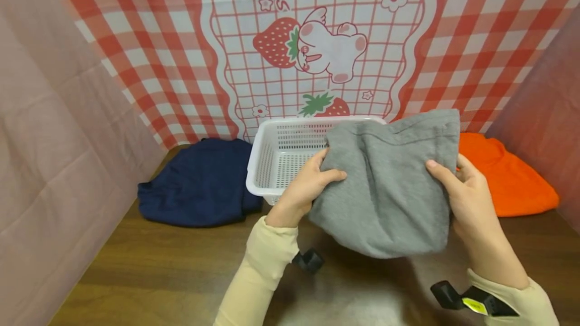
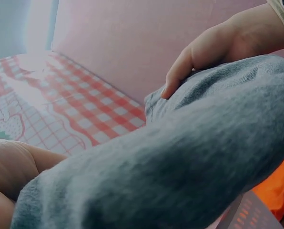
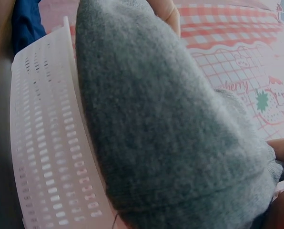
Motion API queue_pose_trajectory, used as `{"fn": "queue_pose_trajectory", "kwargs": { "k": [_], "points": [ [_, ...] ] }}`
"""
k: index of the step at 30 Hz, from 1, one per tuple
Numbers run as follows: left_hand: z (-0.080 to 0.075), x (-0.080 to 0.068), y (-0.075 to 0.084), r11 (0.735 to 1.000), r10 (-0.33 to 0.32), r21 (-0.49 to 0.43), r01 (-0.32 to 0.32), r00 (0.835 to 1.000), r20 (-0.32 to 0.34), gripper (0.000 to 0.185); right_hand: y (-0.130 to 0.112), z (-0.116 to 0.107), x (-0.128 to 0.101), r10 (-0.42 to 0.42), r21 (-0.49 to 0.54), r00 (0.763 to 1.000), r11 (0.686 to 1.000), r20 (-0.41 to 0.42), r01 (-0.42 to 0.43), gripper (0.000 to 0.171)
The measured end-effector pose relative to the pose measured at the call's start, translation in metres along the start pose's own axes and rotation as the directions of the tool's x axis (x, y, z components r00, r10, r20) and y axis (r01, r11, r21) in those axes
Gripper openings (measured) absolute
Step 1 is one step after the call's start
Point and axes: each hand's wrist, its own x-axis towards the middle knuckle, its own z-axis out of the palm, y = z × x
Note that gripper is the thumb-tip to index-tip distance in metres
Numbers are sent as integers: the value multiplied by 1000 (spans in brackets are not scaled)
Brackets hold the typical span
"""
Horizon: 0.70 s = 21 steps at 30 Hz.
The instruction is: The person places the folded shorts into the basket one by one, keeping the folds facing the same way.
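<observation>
A brown wooden table sits inside a booth of pink cloth walls, with a red-and-white checked strawberry backdrop at 12 o'clock. The folded grey garment is held up above the table, at the front edge of the white perforated basket, partly covering the basket's 3 o'clock side. The left hand pinches its 9 o'clock edge, thumb curled over the top and fingers hidden beneath; the right hand clamps the 3 o'clock edge the same way. A navy garment lies at 9 o'clock of the basket, an orange one at 3 o'clock.

To handle this well, I judge both grips should stay level and evenly tensioned so the fold holds, and the bundle should clear the rim before being lowered flat.

Readable writing: the backdrop shows "stra", cut off at the top, in the head view, and "herry" in the right wrist view; a yellow label on the right wrist device is too small to read
</observation>
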Motion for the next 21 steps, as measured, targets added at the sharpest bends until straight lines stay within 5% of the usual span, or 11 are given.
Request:
{"fn": "queue_pose_trajectory", "kwargs": {
  "k": [13,21],
  "points": [
    [-14,4,-2,997,-3,-82,0,999,-45,59,5,13,17,56,-42,996,998,62,-54,27],
    [-19,11,2,999,-20,-28,18,998,-65,59,1,13,30,165,-160,984,975,71,-152,43]
  ]
}}
